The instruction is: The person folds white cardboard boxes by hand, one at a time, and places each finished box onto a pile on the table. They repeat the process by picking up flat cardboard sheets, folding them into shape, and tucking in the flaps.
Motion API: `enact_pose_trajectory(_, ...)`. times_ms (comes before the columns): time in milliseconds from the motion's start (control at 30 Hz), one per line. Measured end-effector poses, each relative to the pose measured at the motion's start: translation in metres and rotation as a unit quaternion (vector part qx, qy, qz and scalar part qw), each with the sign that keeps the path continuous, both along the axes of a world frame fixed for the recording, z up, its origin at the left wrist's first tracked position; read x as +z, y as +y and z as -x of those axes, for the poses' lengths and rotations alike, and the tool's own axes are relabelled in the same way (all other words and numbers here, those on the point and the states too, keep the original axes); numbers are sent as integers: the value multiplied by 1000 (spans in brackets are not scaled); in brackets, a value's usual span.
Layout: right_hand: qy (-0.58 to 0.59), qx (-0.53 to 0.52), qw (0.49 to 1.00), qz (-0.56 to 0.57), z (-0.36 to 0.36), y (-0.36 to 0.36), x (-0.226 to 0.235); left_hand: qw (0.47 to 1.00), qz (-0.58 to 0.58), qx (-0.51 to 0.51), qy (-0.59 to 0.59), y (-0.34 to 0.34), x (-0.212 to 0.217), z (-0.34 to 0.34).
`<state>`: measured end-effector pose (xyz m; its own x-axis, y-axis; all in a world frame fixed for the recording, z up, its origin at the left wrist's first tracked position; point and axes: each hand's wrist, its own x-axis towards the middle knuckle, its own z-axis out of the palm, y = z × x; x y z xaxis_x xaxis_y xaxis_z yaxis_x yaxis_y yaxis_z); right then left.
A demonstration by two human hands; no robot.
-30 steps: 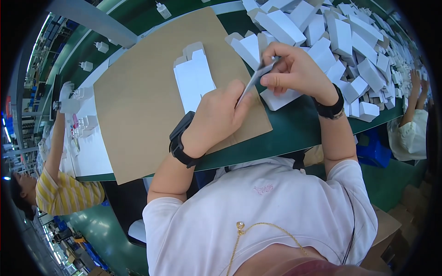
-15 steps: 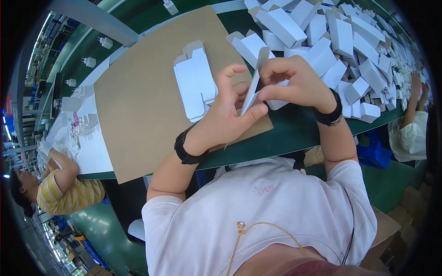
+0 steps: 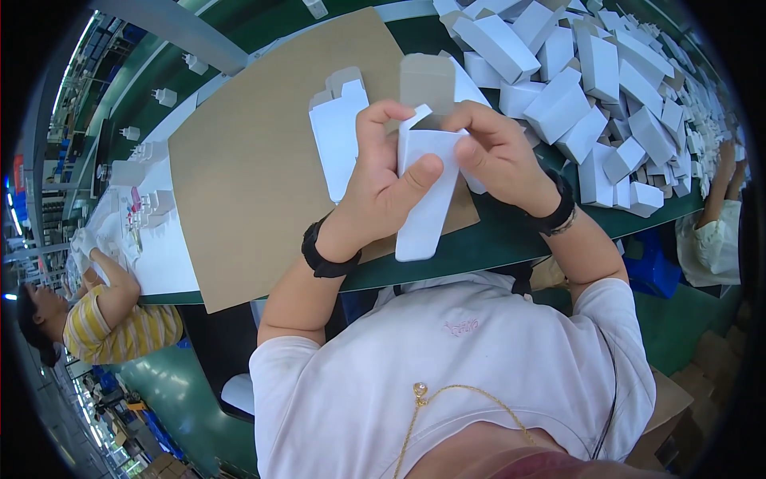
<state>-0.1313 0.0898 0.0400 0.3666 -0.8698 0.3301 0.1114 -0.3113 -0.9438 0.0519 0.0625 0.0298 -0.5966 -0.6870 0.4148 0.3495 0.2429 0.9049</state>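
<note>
The box (image 3: 423,207) is in both hands, held in front of the chest over the near edge of the desk (image 3: 519,230). The left hand (image 3: 379,188) grasps it, thumb on the front face and fingers around the left edge; the right hand (image 3: 507,164) pinches its upper right edge between thumb and forefinger.

It looks partly done: the body seems spread into a tube, but the long top flap stands up and the mouth is open. Whether the bottom is closed, I cannot tell.

At least one flat box (image 3: 339,144) lies on the cardboard (image 3: 255,184), not yet opened out. To the right, a large pile (image 3: 602,72) looks mostly shaped, with some flaps sticking out.
</note>
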Motion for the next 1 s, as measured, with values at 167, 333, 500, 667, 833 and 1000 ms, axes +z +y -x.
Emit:
enact_pose_trajectory(167,109,-146,979,94,-4,7,9,993,-109,-36,15,4,2,4)
enact_pose_trajectory(333,108,-183,951,224,-9,10,11,996,-92,-22,8,4,-2,3)
enact_pose_trajectory(500,43,-88,995,20,3,2,17,997,-54,-30,-55,0,-3,-1)
enact_pose_trajectory(667,75,-106,991,-20,8,0,21,997,-38,-29,-57,1,0,0)
enact_pose_trajectory(833,106,-106,988,-23,11,0,21,998,-21,-26,-58,-2,-1,0)
enact_pose_trajectory(1000,79,-55,994,56,12,-3,13,993,-95,-16,-68,-3,6,-1)
